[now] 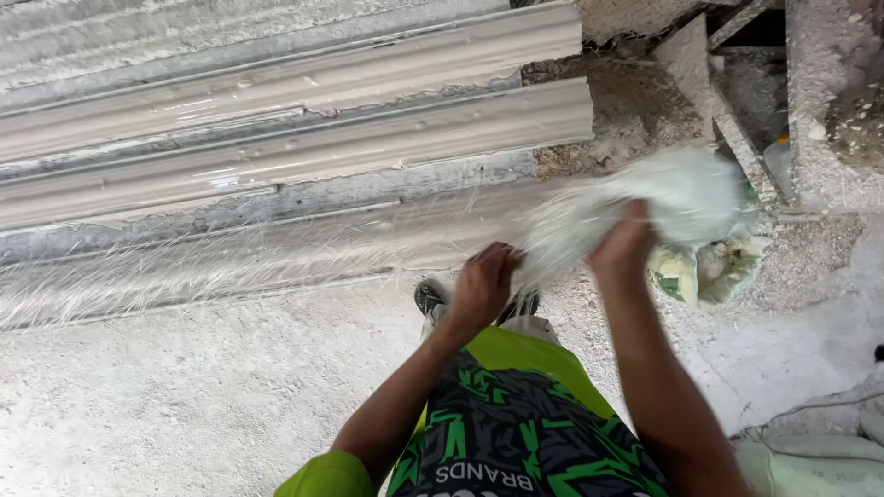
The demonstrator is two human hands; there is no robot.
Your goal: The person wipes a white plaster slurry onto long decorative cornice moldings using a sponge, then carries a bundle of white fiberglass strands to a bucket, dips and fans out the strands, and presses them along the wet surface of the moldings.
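Gripping 1 white fibre bundle (645, 207) with 2 hands, your left hand (483, 285) pinches its thin trailing strands and your right hand (624, 247) closes around its thick end. Beyond it, 3 long grey moulded strips (276, 147) lie along the floor's far edge.

A: Are any packages, labels, signs or screens visible?
B: One open sack (704, 271), pale yellow-white with green patches, sits crumpled on the dusty floor (184, 405) at right.
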